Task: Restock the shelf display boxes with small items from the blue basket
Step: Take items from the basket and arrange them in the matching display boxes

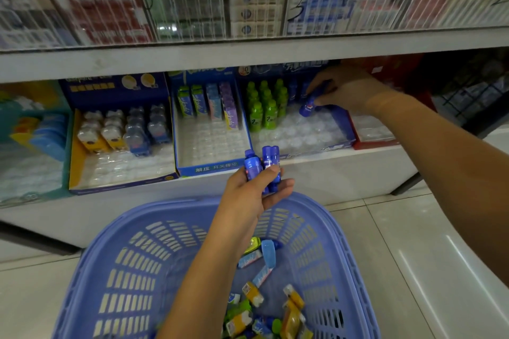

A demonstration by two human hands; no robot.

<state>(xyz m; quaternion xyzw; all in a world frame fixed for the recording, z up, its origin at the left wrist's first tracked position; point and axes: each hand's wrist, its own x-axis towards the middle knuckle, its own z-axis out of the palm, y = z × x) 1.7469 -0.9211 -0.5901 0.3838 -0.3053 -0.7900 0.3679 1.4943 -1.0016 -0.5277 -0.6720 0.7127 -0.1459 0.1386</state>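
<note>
Blue bottle (308, 108) tilted, low over clear tray cells in right display box (341, 132), beside green bottles (264, 107). Risks: tilted entry could miss its cell; a knock could topple the green rows.

Right hand (344, 88) reaches under shelf, fingers pinching bottle. Left hand (256, 192), over basket (115, 256), grips spare bottles (261, 166) loosely; one might slip back in.

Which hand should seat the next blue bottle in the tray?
Right. The right hand already pinches a blue bottle over the tray; the left hand holds spare bottles above the basket.
</note>
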